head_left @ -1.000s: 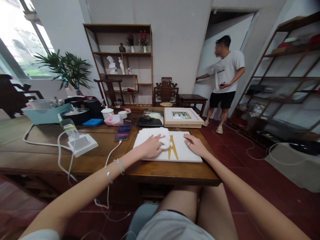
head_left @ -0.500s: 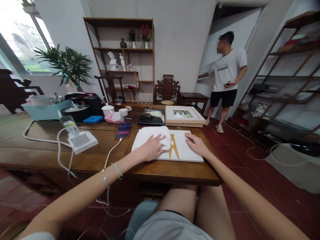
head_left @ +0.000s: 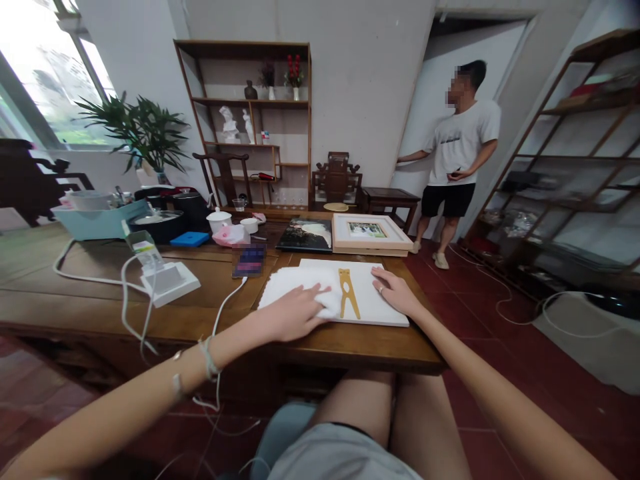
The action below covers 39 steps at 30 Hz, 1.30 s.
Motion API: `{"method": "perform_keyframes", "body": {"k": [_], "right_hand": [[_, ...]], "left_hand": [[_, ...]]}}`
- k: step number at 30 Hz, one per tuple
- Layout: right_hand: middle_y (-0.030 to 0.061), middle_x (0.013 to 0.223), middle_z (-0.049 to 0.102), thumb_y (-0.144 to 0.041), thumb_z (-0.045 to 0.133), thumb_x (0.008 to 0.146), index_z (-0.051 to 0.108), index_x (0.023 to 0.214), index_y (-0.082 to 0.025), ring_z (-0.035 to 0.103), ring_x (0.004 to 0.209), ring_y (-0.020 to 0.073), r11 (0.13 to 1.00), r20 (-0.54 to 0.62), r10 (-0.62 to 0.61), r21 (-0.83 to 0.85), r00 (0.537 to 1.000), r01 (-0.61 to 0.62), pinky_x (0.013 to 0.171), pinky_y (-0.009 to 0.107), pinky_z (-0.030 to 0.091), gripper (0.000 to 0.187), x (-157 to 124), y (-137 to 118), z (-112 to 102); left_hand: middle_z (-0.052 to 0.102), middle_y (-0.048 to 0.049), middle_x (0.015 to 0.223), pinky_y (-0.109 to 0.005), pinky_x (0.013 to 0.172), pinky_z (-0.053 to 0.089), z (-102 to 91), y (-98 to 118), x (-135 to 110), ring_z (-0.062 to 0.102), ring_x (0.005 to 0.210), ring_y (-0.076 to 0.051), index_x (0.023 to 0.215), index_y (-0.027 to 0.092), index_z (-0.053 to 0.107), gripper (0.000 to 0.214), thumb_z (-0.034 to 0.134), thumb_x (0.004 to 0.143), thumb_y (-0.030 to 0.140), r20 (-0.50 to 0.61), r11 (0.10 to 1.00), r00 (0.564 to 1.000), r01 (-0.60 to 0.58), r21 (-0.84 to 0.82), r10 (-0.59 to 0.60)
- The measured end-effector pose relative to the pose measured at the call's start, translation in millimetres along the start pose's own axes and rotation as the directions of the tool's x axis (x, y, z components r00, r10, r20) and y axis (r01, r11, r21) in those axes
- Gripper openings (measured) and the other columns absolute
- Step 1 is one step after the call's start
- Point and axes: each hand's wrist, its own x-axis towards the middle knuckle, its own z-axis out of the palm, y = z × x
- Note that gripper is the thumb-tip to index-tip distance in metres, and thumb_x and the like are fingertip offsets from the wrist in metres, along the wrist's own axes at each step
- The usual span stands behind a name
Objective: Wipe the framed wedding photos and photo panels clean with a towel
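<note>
A white cloth [head_left: 286,283] covers the left part of a flat white board [head_left: 383,315] near the table's front edge. My left hand [head_left: 294,315] lies on the cloth with its fingers stretched out, pressing it against the board. Just right of the cloth, a yellow-gold shape with two legs and a cat-like head [head_left: 351,303] shows on the board. My right hand [head_left: 394,292], with a ring on one finger, rests on the board's right side, fingers extended. What lies beneath the cloth is hidden.
Behind the board are a framed picture [head_left: 397,235] and a dark picture panel [head_left: 304,235]. A phone [head_left: 249,260] with a white cable, an opened white box [head_left: 173,285] and a blue bin [head_left: 97,223] stand leftward. A person [head_left: 463,147] stands by the door.
My left hand has slid slightly left and toward me with the cloth, which looks more bunched. More of the yellow shape shows. My right hand stays put.
</note>
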Motion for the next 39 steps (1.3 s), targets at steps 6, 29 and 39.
{"method": "perform_keyframes", "body": {"k": [6, 29, 39], "right_hand": [[0.0051, 0.128, 0.054, -0.023, 0.049, 0.079, 0.060, 0.113, -0.021, 0.045, 0.123, 0.0211, 1.000, 0.006, -0.006, -0.017, 1.000, 0.006, 0.107, 0.040, 0.030, 0.036, -1, -2, -1], [0.0117, 0.129, 0.052, -0.023, 0.045, 0.080, 0.057, 0.117, -0.012, 0.043, 0.125, 0.0223, 0.998, 0.018, -0.024, -0.056, 1.000, 0.025, 0.106, 0.038, 0.030, 0.040, 0, -5, -1], [0.0114, 0.129, 0.053, -0.024, 0.046, 0.080, 0.058, 0.116, -0.013, 0.045, 0.123, 0.0232, 0.998, 0.012, -0.028, -0.064, 1.000, 0.029, 0.106, 0.040, 0.030, 0.039, -1, -3, -1]], "left_hand": [[0.036, -0.0131, 0.139, -0.038, 0.099, 0.030, 13.8, -56, 56, 0.033, 0.127, -0.027, 0.098, 0.014, 0.061, 0.044, 0.032, 0.091, 0.046, 0.017, 0.987, 0.987, 0.158, -0.023, -0.158], [0.027, -0.0093, 0.144, -0.044, 0.104, 0.025, 8.6, 13, -11, 0.020, 0.134, -0.025, 0.095, 0.018, 0.063, 0.026, 0.038, 0.090, 0.024, 0.009, 0.999, 0.999, 0.043, -0.023, -0.043], [0.029, -0.0140, 0.143, -0.047, 0.103, 0.023, 22.9, -53, 65, 0.021, 0.133, -0.027, 0.107, 0.014, 0.058, 0.037, 0.031, 0.093, 0.035, 0.013, 0.977, 0.977, 0.212, -0.009, -0.212]]}}
